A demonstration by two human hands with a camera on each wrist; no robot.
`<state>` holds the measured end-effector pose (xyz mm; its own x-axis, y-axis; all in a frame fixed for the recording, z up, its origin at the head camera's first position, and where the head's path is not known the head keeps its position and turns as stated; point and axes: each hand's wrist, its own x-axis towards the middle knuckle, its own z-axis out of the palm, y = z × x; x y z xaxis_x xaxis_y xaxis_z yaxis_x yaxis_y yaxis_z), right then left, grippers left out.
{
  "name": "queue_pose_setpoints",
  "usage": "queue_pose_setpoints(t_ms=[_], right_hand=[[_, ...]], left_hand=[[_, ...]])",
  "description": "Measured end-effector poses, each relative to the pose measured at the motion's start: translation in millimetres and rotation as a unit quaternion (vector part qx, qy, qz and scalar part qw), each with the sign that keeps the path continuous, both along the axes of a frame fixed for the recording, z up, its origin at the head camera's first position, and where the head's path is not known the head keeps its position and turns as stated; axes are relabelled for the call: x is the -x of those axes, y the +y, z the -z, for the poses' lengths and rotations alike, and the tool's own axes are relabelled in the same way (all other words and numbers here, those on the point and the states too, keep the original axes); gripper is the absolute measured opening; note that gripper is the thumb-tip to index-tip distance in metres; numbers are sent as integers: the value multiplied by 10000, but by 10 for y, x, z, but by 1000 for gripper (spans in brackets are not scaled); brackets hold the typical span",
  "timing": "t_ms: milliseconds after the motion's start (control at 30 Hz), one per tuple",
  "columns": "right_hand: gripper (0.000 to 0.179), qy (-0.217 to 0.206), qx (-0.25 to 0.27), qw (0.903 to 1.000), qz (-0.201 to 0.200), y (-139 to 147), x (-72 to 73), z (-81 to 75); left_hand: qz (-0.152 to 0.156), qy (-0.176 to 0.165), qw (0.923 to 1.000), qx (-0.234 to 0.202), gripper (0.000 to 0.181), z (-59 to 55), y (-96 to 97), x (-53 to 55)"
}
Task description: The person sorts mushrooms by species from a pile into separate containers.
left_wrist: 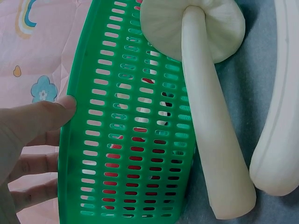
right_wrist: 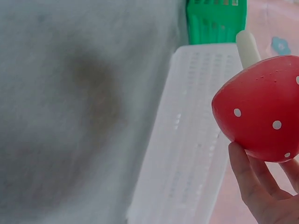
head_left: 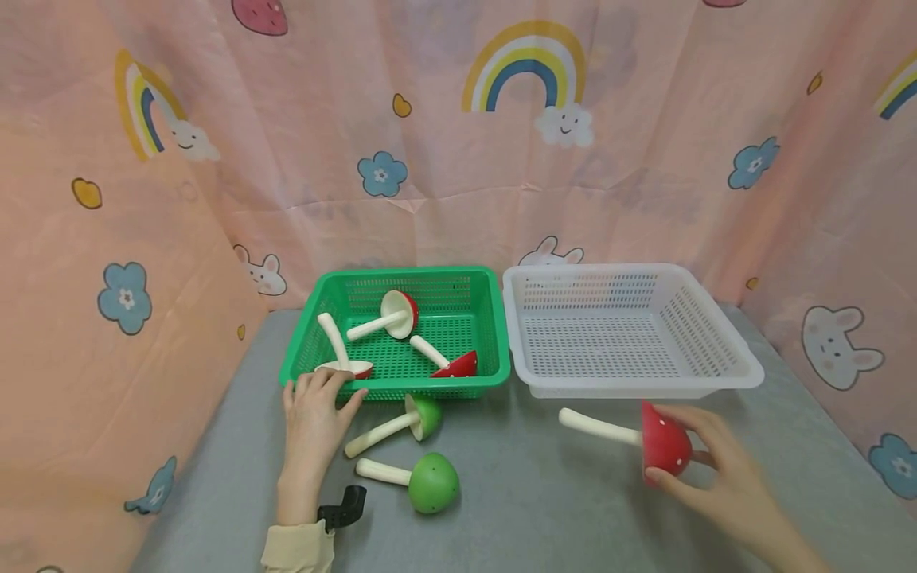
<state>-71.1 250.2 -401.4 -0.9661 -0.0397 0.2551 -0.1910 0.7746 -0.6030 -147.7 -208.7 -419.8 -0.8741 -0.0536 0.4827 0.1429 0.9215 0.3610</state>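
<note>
My left hand (head_left: pixel 313 414) holds the front rim of the green basket (head_left: pixel 394 383) near its left corner; in the left wrist view the thumb lies on the rim and the other fingers pass behind it. Inside the basket lie red-capped toy mushrooms (head_left: pixel 401 316) with white stems. Just in front are two green-capped toy mushrooms (head_left: pixel 433 483), one close to the basket wall. Over the table at right, my right hand (head_left: pixel 723 469) grips another red toy mushroom (head_left: pixel 666 442) by its white-dotted cap, stem pointing left.
A white basket (head_left: pixel 637 390) stands right beside the green one, with nothing in it. Both are on a grey tabletop (head_left: pixel 530 493). Behind and at the sides hangs a pink patterned cloth (head_left: pixel 458 215). A black strap piece (head_left: pixel 344 509) sticks out at my left wrist.
</note>
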Motion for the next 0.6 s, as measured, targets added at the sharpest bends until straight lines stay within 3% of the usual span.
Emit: queue_pose_setpoints(t_ms=[200,600], right_hand=[[85,408,76,9977,-542,-162,143,-101],[83,581,11,9912,-1192,-466,435,-382]], left_hand=[[-4,-90,10000,-27,29,-11,2,1],[-5,-241,9997,-51,30,-12,-12,-1]])
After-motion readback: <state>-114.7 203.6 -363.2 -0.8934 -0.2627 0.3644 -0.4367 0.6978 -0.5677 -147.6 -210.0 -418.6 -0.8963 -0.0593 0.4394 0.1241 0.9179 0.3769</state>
